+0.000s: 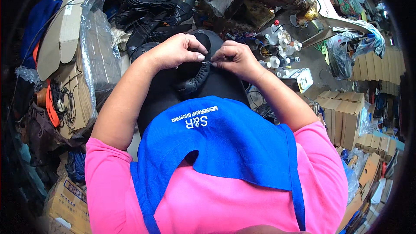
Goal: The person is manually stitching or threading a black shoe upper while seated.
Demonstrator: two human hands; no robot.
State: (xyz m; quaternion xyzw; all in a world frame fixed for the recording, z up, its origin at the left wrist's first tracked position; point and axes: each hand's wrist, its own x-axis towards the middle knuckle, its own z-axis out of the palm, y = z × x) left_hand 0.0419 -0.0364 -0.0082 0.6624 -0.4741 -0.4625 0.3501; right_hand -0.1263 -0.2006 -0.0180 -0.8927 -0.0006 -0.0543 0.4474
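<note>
Bringing both hands close together at twelve o'clock, above the lap. Pinching a thin shiny piece (pixel 207 62) between thumb and forefinger of the right hand (pixel 236 62), with the other fingers curled in. Holding the left hand (pixel 175 52) narrow, thumb and forefinger near the same piece; cannot tell whether gripping anything. Bearing on the lap, just under the fingertips, a black padded item (pixel 194 81) with a gathered, curved edge.

Showing near two o'clock a cluster of plastic bottles (pixel 281 43), clear and white; cannot make out any contents. Showing at ten o'clock a clear plastic bag (pixel 100 47) around flat, brownish boards. Showing tan cartons (pixel 342 112) packed close together at three o'clock, with insides hidden, and a yellowish carton (pixel 65 203) at eight, likewise unreadable inside. Showing a coil of black cable (pixel 147 4) at eleven.
</note>
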